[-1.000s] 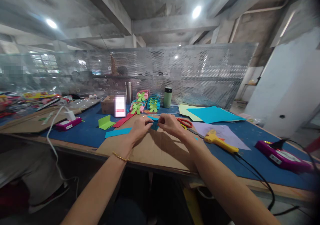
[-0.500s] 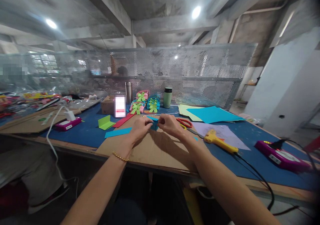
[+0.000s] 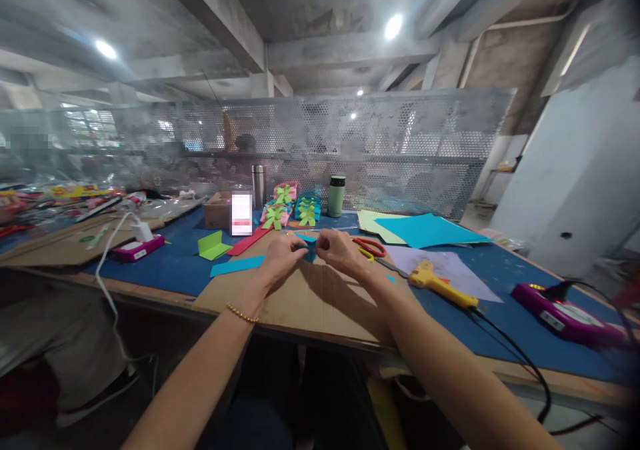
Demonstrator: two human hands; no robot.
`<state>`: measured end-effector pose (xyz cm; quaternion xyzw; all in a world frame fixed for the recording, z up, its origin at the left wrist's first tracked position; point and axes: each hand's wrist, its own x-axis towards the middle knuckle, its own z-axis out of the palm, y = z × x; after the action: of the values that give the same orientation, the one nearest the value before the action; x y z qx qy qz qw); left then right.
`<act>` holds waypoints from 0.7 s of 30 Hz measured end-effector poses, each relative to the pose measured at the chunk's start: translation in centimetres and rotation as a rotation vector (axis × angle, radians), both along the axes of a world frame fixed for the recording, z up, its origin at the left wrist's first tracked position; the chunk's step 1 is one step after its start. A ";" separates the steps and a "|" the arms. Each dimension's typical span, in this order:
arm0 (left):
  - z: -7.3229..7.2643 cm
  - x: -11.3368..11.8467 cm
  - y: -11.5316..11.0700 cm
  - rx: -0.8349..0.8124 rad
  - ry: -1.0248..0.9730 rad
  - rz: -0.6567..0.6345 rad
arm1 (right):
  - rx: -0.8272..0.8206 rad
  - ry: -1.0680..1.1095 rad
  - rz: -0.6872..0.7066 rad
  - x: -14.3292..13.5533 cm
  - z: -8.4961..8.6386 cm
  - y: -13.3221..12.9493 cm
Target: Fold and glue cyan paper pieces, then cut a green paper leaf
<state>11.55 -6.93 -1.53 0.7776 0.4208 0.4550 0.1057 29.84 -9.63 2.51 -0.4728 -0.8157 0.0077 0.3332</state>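
Note:
Between my two hands is a small folded piece of blue paper (image 3: pixel 311 253), held above a brown cardboard sheet (image 3: pixel 300 303). My left hand (image 3: pixel 284 255) pinches its left side. My right hand (image 3: pixel 339 249) grips the right side with bent fingers, partly hiding it. A blue paper strip (image 3: pixel 237 266) lies left of my left hand, with a red strip (image 3: pixel 249 242) and a folded green piece (image 3: pixel 213 245) beyond. Scissors with red and yellow handles (image 3: pixel 371 247) rest just right of my right hand. A yellow glue gun (image 3: pixel 440 285) lies farther right on lilac paper (image 3: pixel 470 280).
Small pink and blue paper pieces with green bows (image 3: pixel 307 210) stand at the back, between a steel flask (image 3: pixel 259 187) and a green bottle (image 3: pixel 337 197). Blue sheets (image 3: pixel 430 229) lie back right. Purple power strips (image 3: pixel 565 313) with cords sit at both sides.
Both hands keep their hold on the folded blue paper, with hardly any shift in the fingers. The whole view has moved very slightly.

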 end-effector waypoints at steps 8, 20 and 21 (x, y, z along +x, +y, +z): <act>0.4 -0.2 -0.1 -0.056 0.045 0.027 | 0.006 0.010 0.009 0.0 -0.3 0.1; 0.1 -0.2 0.1 -0.039 0.027 0.025 | 0.016 -0.019 0.028 0.1 -0.3 0.5; 0.2 -0.2 0.1 -0.046 0.030 0.024 | 0.019 -0.026 0.029 0.1 -0.2 0.5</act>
<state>11.37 -6.86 -1.37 0.7768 0.4420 0.4345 0.1118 29.98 -9.11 2.26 -0.4578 -0.8269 -0.0015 0.3267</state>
